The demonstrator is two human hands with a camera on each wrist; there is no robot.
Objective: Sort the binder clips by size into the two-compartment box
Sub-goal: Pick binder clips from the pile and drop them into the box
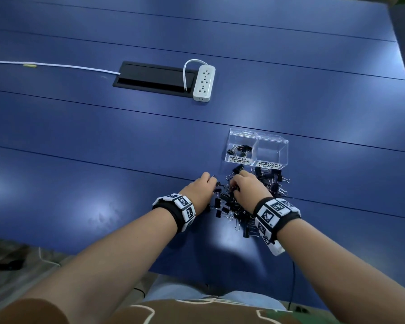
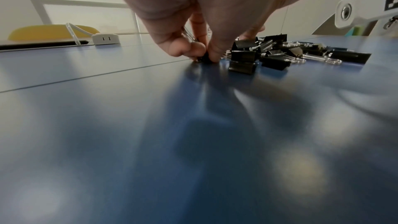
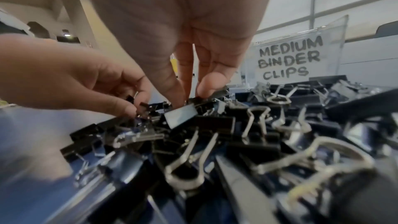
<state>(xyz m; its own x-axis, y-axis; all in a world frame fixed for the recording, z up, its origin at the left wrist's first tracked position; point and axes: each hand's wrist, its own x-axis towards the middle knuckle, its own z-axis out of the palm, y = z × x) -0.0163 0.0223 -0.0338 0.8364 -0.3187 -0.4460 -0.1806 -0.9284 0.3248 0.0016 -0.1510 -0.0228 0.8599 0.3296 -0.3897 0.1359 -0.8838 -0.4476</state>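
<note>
A heap of black binder clips lies on the blue table in front of a clear two-compartment box. Its left compartment, labelled SMALL BINDER CLIPS, holds several clips. The right one, labelled MEDIUM BINDER CLIPS, looks empty. My left hand pinches a small black clip against the table at the heap's left edge. My right hand reaches down into the heap, thumb and fingertips closed on a black clip at its top.
A white power strip lies beside a black cable hatch at mid table, with a white cable running left. The table's near edge is just below my wrists. The box stands close behind the heap.
</note>
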